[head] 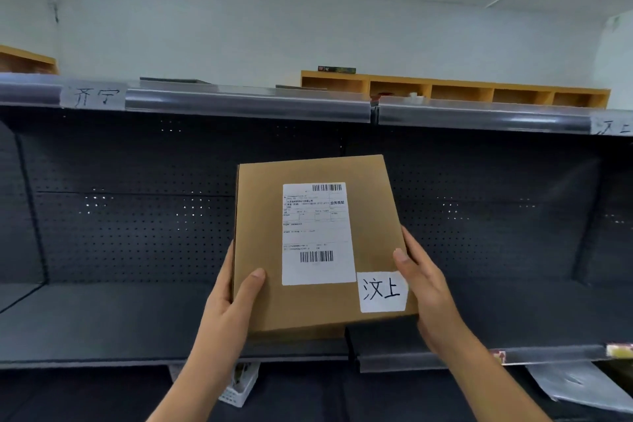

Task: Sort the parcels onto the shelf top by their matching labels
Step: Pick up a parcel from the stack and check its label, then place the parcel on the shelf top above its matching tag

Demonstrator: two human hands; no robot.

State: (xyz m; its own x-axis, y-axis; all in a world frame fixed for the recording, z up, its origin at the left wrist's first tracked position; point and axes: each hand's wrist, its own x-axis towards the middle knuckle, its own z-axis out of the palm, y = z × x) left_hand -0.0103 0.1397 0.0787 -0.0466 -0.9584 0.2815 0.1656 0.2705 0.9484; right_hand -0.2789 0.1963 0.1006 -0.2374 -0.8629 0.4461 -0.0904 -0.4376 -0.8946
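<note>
Fingers of both the left hand [230, 308] and right hand [424, 288] clasp the parcel [318, 243], mostly hidden behind it; the right-hand shelf label [613, 127] is cut off.

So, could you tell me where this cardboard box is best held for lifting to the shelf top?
By its two long side edges near the lower end, one hand from each side, as the left hand and right hand do now. The box is flat and wide, so opposing grips steady it and leave both labels visible.
</note>
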